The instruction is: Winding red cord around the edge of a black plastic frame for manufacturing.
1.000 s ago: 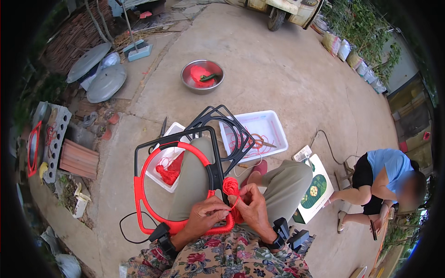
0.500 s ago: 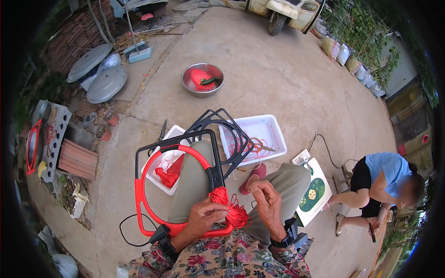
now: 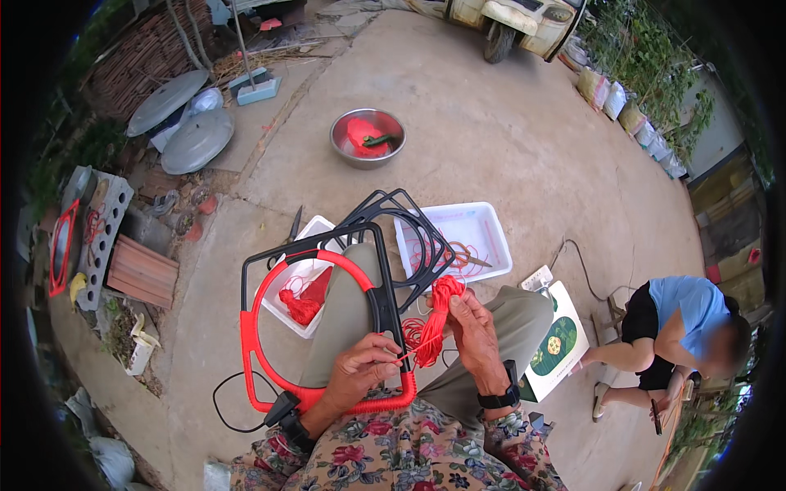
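Observation:
A black frame with a round ring inside (image 3: 248,331), partly wrapped in red cord, leans across my lap. My right hand (image 3: 476,340) is closed around the top of a red cord bundle (image 3: 431,322), whose loops hang down beside the frame's right edge. Thumb and fingers of my left hand (image 3: 360,372) pinch a red strand (image 3: 407,355) that runs toward the bundle, at the frame's lower right side. The wrapping covers the lower edge, the left side and much of the ring. The rest of the frame is bare black.
Bare black frames (image 3: 397,200) lean on a white tray (image 3: 498,245) holding scissors (image 3: 471,258) and cord scraps. A smaller white tray (image 3: 274,304) holds more red cord. Beyond stands a metal bowl (image 3: 368,159). A white box (image 3: 544,380) and a seated person (image 3: 679,307) are at right.
The red cord bundle has passed from my left hand to my right, rising slightly to the right. My left hand now pinches only a strand. The view has shifted a little.

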A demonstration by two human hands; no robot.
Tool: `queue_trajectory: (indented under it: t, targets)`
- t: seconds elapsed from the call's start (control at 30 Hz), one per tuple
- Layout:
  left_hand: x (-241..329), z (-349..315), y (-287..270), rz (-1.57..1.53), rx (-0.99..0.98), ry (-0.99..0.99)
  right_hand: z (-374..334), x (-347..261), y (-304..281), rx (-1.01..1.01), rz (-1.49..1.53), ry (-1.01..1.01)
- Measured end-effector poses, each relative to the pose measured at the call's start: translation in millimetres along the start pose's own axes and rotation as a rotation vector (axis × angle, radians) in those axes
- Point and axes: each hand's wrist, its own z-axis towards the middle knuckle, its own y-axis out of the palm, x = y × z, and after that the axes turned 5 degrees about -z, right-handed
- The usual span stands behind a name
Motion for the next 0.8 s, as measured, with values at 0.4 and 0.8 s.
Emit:
queue_trajectory:
  t: [0.4, 0.8]
  targets:
    - [7.9, -7.0, 8.6, -0.009, 0.189, -0.217, 26.9, 67.3, -58.1, 0.277, 0.741, 0.128]
    - [5.1, -8.7, 16.1, -0.01, 0.273, -0.202, -14.8, 103.9, -9.9, -0.152, -0.286, 0.188]
